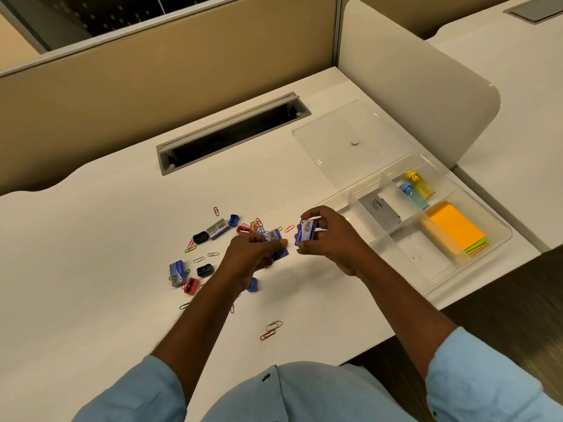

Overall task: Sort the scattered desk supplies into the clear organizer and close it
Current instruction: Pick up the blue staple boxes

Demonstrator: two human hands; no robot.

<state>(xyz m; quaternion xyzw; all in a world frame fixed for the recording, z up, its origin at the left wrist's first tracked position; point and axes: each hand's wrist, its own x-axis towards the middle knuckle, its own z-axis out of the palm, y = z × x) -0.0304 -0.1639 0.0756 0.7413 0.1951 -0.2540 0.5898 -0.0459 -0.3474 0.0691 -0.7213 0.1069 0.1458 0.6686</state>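
Blue boxes: two small staple boxes are up off the surface (91,239), one in each hand, just left of the clear organizer (475,263).
Right hand: right hand (332,239) has its fingers (316,213) pinched round a blue staple box (305,233), nearest the organizer's left wall.
Left hand: left hand (249,257) grips a second staple box (275,242), fingers closed on it; blur hides the exact hold.
Organizer: open, lid (350,132) lying flat just behind it; yellow and blue tubes, a grey case and orange sticky notes already sit in separate compartments.
Still loose: paper clips (271,328), sharpeners and two more blue boxes lie scattered left of the organizer.
Step in hand: likely carrying both boxes across to one compartment.
Doing it well: keep the boxes level so no flap opens, set them side by side, clear of the dividers.
Progress: early going, plenty left.
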